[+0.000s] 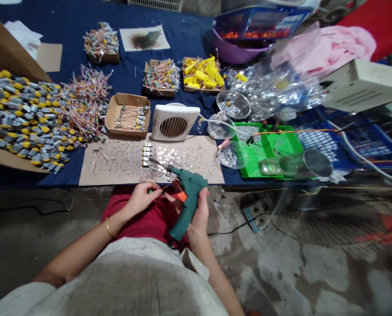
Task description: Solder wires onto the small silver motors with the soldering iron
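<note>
The left hand [141, 199] is pinching what seems a thin wire [165, 188], perhaps to guide it. The right hand [199, 215] is wrapping around the green soldering gun [192, 189], probably keeping its trigger [181, 196] within reach. Its tip is pointing at the motor row [146, 153] on the cardboard sheet [123, 173], likely shielding the surface [189, 39]. Beyond, a white fan [175, 125] is standing close, perhaps for fumes.

assembly workshop: soldering gun [195, 186], heaped motors [18, 114], boxed wired parts [131, 118], blurred floor [281, 281] seemingly concrete
</note>
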